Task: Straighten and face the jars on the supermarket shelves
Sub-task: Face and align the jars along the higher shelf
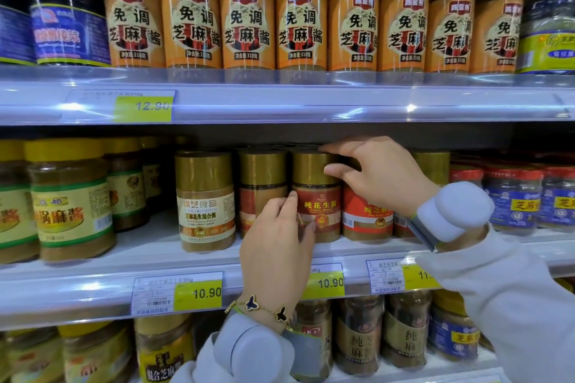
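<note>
Left hand (275, 246) and right hand (378, 176) grip cylindrical gold-lidded jar (317, 196).

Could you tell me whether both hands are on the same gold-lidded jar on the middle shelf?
Yes, the right hand grips the gold lid of the peanut butter jar while the left hand holds its labelled body.

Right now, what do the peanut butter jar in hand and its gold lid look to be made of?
The peanut butter jar looks like clear glass or hard plastic; tan paste shows below its glossy red label, and which one is unclear. Its gold lid has a brushed sheen, so metal or metallised plastic.
</note>
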`<state>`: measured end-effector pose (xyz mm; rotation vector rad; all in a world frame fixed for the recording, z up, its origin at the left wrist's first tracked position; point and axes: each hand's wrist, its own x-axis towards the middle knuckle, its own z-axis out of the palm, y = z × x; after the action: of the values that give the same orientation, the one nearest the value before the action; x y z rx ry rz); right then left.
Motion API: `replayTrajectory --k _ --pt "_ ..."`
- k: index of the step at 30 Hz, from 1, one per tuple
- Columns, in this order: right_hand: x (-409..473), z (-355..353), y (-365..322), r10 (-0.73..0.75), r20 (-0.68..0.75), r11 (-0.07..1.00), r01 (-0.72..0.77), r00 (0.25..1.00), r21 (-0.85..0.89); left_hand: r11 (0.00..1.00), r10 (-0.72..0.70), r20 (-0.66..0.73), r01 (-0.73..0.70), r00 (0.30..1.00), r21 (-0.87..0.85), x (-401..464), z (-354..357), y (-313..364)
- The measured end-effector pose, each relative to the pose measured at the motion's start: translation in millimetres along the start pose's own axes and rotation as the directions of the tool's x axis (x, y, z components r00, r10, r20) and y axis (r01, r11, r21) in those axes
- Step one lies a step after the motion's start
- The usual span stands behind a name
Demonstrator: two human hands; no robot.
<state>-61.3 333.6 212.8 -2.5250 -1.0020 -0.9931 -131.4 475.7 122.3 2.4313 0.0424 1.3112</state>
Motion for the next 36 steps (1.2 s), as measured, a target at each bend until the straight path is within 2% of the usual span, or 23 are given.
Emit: replayTrajectory --k 3,8,16,24,31,36 --pt "-1 -3 -3 -0.028 -0.012 1.000 0.028 1.000 0.007 0.998 0.024 -0.056 -0.027 0.998 -0.056 -2 -6 -8" --pt "8 -8 -28 -0.114 -0.068 0.982 0.123 0.991 0.145 0.997 0.000 -0.159 -0.011 0.987 -0.072 -2 -19 -23" --pt "32 14 -57 -0.154 0.123 0.986 0.144 0.980 0.087 0.996 -0.018 -0.172 0.003 0.985 -0.089 -9 -35 -45" --pt "43 19 -76 -0.120 0.142 0.993 0.122 0.983 -0.005 0.974 -0.065 -0.226 0.013 0.972 -0.226 -7 -42 -52" --pt "50 31 -92 -0.106 -0.053 0.994 0.103 0.993 -0.045 0.977 -0.066 -0.208 0.020 0.976 -0.214 -9 -37 -49" --pt "48 25 -90 -0.133 -0.061 0.990 0.136 0.989 0.040 0.980 -0.047 -0.206 0.006 0.977 -0.199 -10 -37 -49"
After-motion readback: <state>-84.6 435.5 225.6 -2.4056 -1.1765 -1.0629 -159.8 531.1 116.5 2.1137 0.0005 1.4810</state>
